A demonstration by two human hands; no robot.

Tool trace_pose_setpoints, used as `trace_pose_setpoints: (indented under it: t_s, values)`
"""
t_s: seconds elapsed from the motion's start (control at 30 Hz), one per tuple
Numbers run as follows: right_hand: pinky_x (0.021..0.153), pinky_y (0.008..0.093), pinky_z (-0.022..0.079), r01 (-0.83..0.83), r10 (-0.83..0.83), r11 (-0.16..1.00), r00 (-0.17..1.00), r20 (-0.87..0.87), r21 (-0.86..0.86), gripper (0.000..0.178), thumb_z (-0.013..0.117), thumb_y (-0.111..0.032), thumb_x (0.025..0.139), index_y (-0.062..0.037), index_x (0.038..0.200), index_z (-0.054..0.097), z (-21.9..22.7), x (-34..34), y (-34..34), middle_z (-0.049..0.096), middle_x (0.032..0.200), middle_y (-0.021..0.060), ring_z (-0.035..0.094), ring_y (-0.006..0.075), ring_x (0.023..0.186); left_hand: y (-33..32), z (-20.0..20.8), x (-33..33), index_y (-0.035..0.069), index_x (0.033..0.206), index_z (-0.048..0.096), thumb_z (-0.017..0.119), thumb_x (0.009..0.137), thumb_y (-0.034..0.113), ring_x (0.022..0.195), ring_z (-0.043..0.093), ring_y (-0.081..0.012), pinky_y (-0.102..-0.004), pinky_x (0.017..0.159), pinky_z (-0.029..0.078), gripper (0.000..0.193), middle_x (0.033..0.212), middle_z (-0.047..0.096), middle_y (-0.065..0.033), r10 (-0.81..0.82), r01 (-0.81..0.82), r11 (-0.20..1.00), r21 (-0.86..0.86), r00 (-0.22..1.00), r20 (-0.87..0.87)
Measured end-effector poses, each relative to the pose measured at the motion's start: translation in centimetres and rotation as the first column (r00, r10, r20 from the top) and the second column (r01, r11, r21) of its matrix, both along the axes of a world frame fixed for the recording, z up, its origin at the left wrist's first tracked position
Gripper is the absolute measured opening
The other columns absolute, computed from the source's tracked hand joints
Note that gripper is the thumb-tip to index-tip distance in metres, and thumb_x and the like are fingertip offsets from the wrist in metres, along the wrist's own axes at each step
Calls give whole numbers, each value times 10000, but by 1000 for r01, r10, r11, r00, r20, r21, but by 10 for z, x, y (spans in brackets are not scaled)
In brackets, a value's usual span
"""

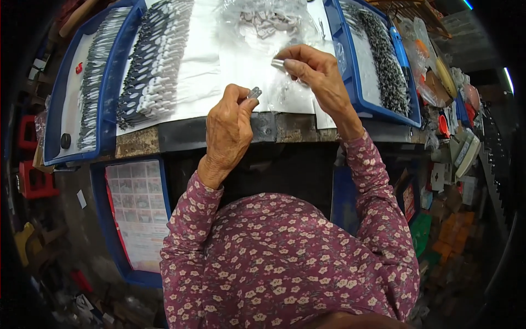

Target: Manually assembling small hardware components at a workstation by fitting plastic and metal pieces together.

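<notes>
Between the thumb and fingers of my left hand (pixel 229 123) is a small clear, greyish plastic piece (pixel 255 93), held just above the near edge of the white-covered table (pixel 203 60). Farther right and a little higher, my right hand (pixel 318 68) pinches a small whitish, shiny piece (pixel 278 63); its exact kind I cannot make out. The two pieces are apart. Just beyond my hands lies a clear plastic bag (pixel 233 30) with pale grey small parts (pixel 274 23) in it.
Left of my hands, rows of dark and white parts (pixel 150 71) lie closely packed. A blue tray (pixel 104 115) at the far left and another blue tray (pixel 350 71) at the right hold many small parts. A blue pen-like tool (pixel 399 46) lies along the right tray.
</notes>
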State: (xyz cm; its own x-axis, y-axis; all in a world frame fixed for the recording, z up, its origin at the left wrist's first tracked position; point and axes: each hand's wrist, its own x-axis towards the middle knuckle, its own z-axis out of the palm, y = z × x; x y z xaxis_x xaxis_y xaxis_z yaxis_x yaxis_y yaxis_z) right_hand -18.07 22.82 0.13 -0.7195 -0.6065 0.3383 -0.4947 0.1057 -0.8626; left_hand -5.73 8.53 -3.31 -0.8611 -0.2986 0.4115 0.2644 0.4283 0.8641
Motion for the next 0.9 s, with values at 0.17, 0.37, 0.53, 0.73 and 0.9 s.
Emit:
trace_pose_setpoints:
  t_s: [0.17, 0.37, 0.53, 0.73, 0.9]
  values:
    - [433, 155, 251, -42, 39, 999, 962, 272, 6, 214, 536, -177, 874, 10, 936, 620, -6, 24, 14, 445, 590, -50, 344, 8, 502, 3, -5, -2, -21, 850, 484, 535, 808, 21, 569, 561, -298, -362, 506, 413, 79, 656, 547, -174, -35, 35, 997, -75, 999, -4]
    - [414, 151, 253, -19, 19, 1000, 945, 326, -5, 194, 532, -168, 881, -7, 935, 625, -17, 30, 18, 431, 559, -56, 351, 0, 478, 6, -6, -2, -17, 853, 485, 536, 812, 31, 546, 557, -289, -351, 501, 418, 81, 644, 546, -165, -66, 68, 990, -127, 998, 20]
    - [410, 152, 257, -53, 57, 998, 949, 311, -22, 194, 528, -180, 884, -19, 927, 628, -20, 31, 21, 422, 544, -59, 346, 8, 462, 8, -4, 0, -13, 854, 484, 533, 816, 34, 546, 559, -287, -353, 502, 422, 79, 631, 545, -158, -78, 84, 987, -138, 996, 50]
    - [411, 152, 261, -49, 43, 999, 942, 332, 9, 195, 517, -176, 889, -19, 918, 628, -17, 39, 24, 422, 542, -56, 354, 10, 465, 8, -2, 6, -6, 848, 470, 535, 816, 42, 554, 561, -296, -360, 508, 421, 87, 633, 545, -156, -133, 143, 982, -127, 988, 84]
    - [410, 154, 270, -67, 51, 997, 934, 353, 32, 186, 520, -163, 886, -12, 913, 625, -22, 49, 28, 436, 553, -46, 365, 13, 466, 5, -7, 12, 3, 847, 468, 537, 807, 36, 554, 549, -316, -377, 513, 411, 86, 637, 540, -156, -200, 210, 969, -131, 976, 92]
